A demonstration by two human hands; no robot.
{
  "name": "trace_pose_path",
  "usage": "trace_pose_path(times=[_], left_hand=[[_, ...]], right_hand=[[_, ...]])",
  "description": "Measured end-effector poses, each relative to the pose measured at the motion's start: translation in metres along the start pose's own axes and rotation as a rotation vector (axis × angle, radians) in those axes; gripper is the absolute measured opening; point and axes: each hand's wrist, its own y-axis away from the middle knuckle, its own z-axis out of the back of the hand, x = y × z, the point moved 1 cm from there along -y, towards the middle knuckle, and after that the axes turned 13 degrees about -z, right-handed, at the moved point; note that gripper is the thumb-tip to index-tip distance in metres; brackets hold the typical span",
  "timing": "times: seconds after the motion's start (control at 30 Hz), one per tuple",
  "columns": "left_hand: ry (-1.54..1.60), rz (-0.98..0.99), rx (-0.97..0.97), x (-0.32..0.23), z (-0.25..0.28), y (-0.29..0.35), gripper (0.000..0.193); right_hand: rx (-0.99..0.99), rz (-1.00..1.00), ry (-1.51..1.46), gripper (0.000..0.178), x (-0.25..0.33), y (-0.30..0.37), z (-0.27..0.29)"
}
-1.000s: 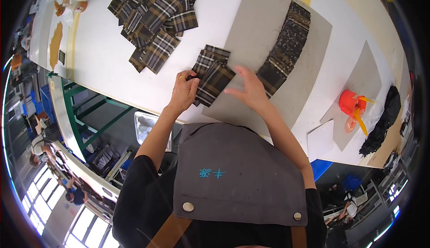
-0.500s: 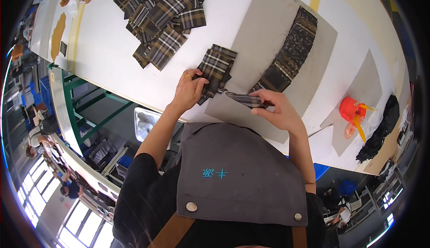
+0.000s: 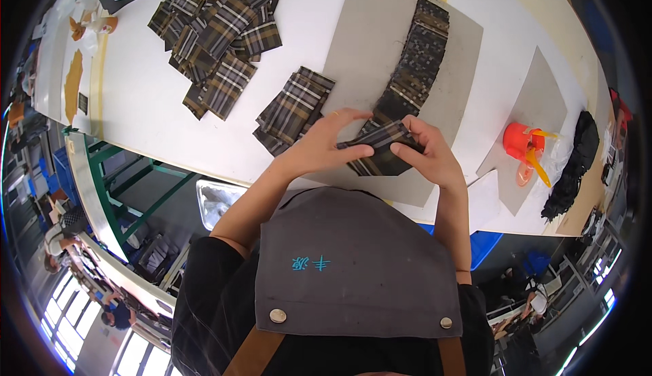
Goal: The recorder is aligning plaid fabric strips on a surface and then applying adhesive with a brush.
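Two hands, one plaid piece between them, three gatherings of patches on one counter.
Two hands, the left hand [image 3: 318, 144] and the right hand [image 3: 436, 157], meet one plaid piece [image 3: 386, 163] by the near edge of the counter [image 3: 173, 115], which bears one large heap [image 3: 224, 30], one small pile [image 3: 292, 108] and one overlapping row [image 3: 419, 57], their pieces too overlapped to count; two grey boards [image 3: 367, 36]; and, toward its right end, one red cup [image 3: 514, 140], two yellow handles [image 3: 541, 170], one black bundle [image 3: 574, 165] and one white sheet [image 3: 483, 196].

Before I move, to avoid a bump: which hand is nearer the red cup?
The right hand: it is left of the red cup; the left hand is farther left.
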Motion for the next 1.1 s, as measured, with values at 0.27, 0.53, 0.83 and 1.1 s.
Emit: trace_pose_path(times=[0.27, 0.53, 0.83, 1.1], left_hand=[[0.209, 0.316, -0.203, 0.029, -0.05, 0.006, 0.024], [-0.191, 0.111, -0.178, 0.068, -0.075, 0.017, 0.038], [-0.326, -0.075, -0.086, 0.085, -0.083, -0.007, 0.036], [-0.377, -0.02, -0.054, 0.085, -0.085, -0.009, 0.031]], right_hand=[[-0.334, -0.128, -0.399, 0.02, -0.07, -0.009, -0.027], [-0.74, 0.017, 0.115, 0.053, -0.119, -0.016, -0.041], [-0.754, 0.025, 0.455, 0.063, -0.142, -0.022, -0.026], [-0.751, -0.001, 0.465, 0.061, -0.146, -0.025, -0.021]])
